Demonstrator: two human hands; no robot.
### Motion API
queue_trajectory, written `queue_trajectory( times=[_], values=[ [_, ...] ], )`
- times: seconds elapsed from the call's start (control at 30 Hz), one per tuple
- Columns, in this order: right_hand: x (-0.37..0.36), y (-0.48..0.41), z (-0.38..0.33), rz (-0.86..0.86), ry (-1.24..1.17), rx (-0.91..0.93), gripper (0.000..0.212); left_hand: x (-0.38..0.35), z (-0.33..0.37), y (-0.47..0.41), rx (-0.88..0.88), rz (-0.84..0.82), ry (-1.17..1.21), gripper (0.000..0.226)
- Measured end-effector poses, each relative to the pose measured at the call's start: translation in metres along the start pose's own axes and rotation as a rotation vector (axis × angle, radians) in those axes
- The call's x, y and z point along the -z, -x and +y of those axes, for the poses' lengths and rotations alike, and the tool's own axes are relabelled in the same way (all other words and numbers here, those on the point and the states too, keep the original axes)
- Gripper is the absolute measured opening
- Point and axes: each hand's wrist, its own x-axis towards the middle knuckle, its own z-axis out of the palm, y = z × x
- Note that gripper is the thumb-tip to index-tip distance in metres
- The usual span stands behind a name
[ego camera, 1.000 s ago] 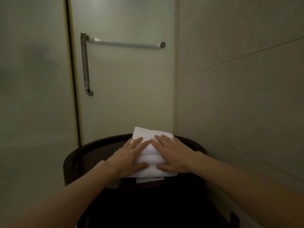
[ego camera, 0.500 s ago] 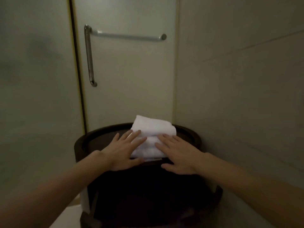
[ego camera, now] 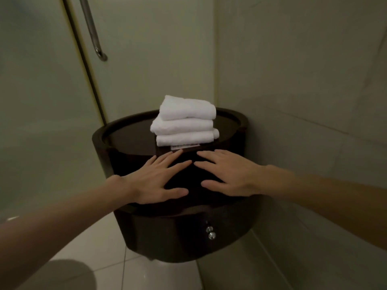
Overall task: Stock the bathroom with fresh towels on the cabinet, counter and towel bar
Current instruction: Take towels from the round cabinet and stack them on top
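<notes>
Three folded white towels sit stacked on the dark round cabinet, at the front edge of its top, a little right of middle. The left hand and right hand are spread flat, fingers straight, side by side against the cabinet's front just below the stack, holding nothing. I cannot tell whether they touch the wood.

Stacked white towels atop cabinet

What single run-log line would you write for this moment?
towels: stacked on cabinet | left hand: open, apart from towels | right hand: open, apart from towels
</notes>
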Motion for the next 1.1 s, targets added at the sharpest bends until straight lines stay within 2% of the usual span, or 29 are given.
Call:
queue_trajectory(
  times=[0.2,0.37,0.47,0.6,1.1],
  values=[
    [0.001,0.023,0.002,-0.047,0.049,0.087,0.08,-0.012,-0.005,0.017,-0.009,-0.056,0.059,0.083],
    [0.0,0.027,0.002,-0.02,0.117,0.143,0.075,-0.007,-0.024,-0.007,0.197,0.118,0.08,0.089],
    [-0.002,0.027,0.001,-0.045,0.135,0.176,0.085,0.001,-0.035,-0.023,0.298,0.071,0.089,0.096],
    [-0.004,0.026,0.002,-0.03,0.136,0.183,0.09,-0.004,-0.041,-0.029,0.273,-0.015,0.107,0.103],
    [-0.009,0.002,0.017,0.014,0.095,0.083,0.102,0.002,-0.034,-0.027,0.277,0.003,0.089,0.101]
  ],
)
